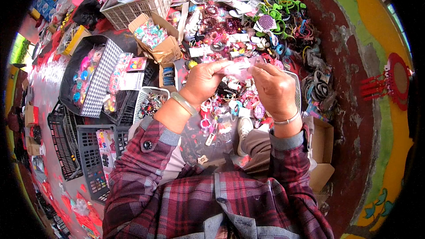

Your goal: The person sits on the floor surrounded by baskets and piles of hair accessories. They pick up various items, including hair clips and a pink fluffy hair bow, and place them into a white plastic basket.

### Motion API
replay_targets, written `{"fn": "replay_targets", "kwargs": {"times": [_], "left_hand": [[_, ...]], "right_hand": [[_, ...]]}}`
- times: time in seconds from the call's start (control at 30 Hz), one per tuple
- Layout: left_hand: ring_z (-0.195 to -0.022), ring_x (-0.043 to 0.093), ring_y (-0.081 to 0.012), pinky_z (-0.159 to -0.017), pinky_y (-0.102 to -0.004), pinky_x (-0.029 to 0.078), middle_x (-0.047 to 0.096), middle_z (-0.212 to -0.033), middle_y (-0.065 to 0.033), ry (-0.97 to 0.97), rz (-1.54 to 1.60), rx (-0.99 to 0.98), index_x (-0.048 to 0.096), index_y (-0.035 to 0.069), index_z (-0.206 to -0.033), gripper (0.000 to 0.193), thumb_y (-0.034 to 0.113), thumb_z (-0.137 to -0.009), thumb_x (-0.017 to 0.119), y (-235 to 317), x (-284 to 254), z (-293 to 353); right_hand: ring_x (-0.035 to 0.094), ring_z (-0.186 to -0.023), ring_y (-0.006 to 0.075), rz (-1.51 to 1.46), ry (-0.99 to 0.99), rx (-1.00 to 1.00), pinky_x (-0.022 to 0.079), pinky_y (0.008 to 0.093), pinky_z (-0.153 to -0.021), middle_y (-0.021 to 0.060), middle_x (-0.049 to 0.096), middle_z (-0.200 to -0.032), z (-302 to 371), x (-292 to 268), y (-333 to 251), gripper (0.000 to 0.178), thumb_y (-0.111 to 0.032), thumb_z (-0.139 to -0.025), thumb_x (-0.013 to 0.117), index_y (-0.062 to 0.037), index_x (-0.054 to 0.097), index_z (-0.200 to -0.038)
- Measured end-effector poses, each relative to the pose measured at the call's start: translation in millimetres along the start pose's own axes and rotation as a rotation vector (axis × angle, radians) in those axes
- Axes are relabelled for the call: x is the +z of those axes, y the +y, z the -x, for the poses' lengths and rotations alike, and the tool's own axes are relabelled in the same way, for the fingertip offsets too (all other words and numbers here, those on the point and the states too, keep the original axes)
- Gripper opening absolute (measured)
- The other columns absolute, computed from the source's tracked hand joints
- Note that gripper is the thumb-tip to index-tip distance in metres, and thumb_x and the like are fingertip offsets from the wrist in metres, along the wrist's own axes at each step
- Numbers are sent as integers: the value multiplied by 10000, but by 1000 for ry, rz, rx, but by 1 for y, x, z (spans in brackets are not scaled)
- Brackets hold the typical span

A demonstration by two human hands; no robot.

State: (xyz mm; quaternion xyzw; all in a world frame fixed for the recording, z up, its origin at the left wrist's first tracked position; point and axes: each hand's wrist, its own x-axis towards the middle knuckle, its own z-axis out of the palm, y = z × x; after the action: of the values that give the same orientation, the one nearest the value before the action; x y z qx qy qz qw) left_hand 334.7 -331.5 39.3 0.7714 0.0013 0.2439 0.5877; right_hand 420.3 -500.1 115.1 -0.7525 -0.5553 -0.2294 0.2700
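Between my two hands, in front of my chest, stretches a small clear plastic bag (239, 69) with something pale pink and white in it; what exactly it holds is too small to make out. My left hand (204, 79), with a pale bangle at the wrist, pinches the bag's left side between thumb and fingers. On the other side my right hand (273, 87), wearing a thin metal bracelet, grips the bag with curled fingers. Below and beyond both hands spreads a heap of hair ties and small ornaments (230, 90), mostly pink and red, with white tags among them.
Left of the heap stand an open cardboard box (172, 52) of small packets, a white basket (141, 104), a houndstooth-patterned box (102, 77) and black crates (63, 139). Green headbands (283, 6) lie at the far right. A wall (343, 106) rises on the right, beside an open carton (322, 139).
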Motion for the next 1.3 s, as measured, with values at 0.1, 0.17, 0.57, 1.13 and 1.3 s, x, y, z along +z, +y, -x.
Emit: {"fn": "replay_targets", "kwargs": {"times": [0.1,0.17,0.57,1.13,1.3], "left_hand": [[-760,568,-72,-673,-214,459,637,-876,-32,-38,16,-10,593,28,-1081,335,-92,-792,474,-2,0,0],[-774,569,-78,-692,-222,461,636,-892,-36,-89,-52,-40,592,22,-1080,336,-93,-789,469,-6,-3,0],[-892,561,-80,-799,-240,451,620,-957,-6,-328,359,-299,598,25,-1032,234,6,-800,580,4,-4,1],[-847,578,-105,-772,-241,460,627,-927,-38,-356,446,-429,603,-8,-990,202,31,-791,603,-7,4,10],[-789,568,-90,-722,-231,456,618,-876,-18,-363,452,-414,602,0,-966,172,71,-810,592,-13,6,10]], "right_hand": [[600,-700,213,74,-105,0,485,306,-565,43,583,-839,4,5,2,146,-62,-674,582,-91,582,-816],[592,-702,210,91,-165,7,480,307,-553,39,563,-844,3,5,0,133,-71,-675,582,-93,567,-805],[591,-629,241,16,-85,-31,470,327,-506,47,569,-758,1,8,-3,41,-122,-723,571,-111,575,-762],[596,-732,336,-370,-507,345,472,401,-621,148,609,-813,3,-10,5,200,-176,-730,600,-81,612,-906],[593,-683,331,-165,-471,210,471,403,-588,131,598,-766,10,8,7,164,-168,-716,594,-71,614,-847]]}}
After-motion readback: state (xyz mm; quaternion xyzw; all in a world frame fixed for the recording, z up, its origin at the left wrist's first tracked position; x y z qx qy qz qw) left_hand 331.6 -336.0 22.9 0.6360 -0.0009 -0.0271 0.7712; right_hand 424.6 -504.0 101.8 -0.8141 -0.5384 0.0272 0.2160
